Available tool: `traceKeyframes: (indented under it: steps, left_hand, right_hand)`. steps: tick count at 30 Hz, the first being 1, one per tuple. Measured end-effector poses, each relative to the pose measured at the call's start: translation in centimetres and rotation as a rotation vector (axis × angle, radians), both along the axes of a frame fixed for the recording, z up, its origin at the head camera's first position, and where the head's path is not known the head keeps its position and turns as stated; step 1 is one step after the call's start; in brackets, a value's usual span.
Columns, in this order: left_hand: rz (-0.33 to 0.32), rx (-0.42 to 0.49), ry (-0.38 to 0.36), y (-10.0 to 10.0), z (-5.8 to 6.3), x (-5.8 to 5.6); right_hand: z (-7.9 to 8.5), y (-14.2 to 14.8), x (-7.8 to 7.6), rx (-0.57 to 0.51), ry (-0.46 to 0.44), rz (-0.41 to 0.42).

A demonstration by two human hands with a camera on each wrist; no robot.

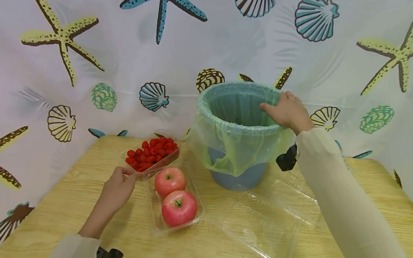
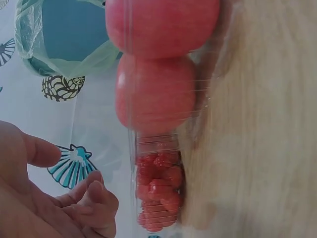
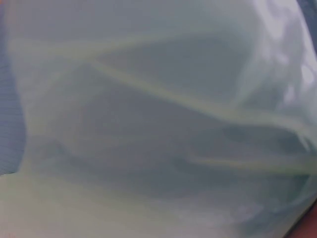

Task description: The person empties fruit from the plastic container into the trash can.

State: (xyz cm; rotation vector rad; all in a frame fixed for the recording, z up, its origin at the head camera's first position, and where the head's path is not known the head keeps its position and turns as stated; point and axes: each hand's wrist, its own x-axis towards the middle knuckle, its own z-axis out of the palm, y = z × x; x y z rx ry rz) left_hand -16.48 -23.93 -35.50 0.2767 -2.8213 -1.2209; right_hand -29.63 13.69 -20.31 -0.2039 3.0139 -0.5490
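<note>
My right hand (image 1: 287, 110) is at the right side of the rim of a blue bin (image 1: 237, 181), thumb over the inside and fingers along the outer edge. A thin green-yellow bag (image 1: 239, 151) lines the bin and hangs over its rim; its folds (image 3: 163, 94) fill the right wrist view. My left hand (image 1: 117, 188) is by the near corner of a clear box of raspberries (image 1: 150, 155). In the left wrist view that hand (image 2: 54, 193) has bent fingers, thumb apart, and nothing between them. Two red apples (image 1: 179, 209) sit in a clear tray (image 1: 156, 225) close by.
Clear plastic containers (image 1: 257, 228) lie on the wooden table (image 1: 133, 244) in front of the bin and to its right. A white cloth (image 1: 183, 55) printed with starfish and shells hangs behind the table and along its sides.
</note>
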Motion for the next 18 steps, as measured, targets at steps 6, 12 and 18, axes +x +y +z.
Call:
traceKeyframes:
  steps: [6,12,18]
  left_hand:
    - [0.002,0.151,-0.069,0.2,-1.1,1.1]
    - [-0.017,0.273,-0.169,0.6,-2.1,1.8]
    - [-0.011,0.351,-0.208,0.9,-3.1,1.9]
  right_hand:
    - [0.1,0.1,0.1,-0.002,-0.005,0.004]
    - [0.1,0.1,0.0,0.002,-0.002,0.008]
    - [0.0,0.1,0.1,-0.015,-0.001,0.01]
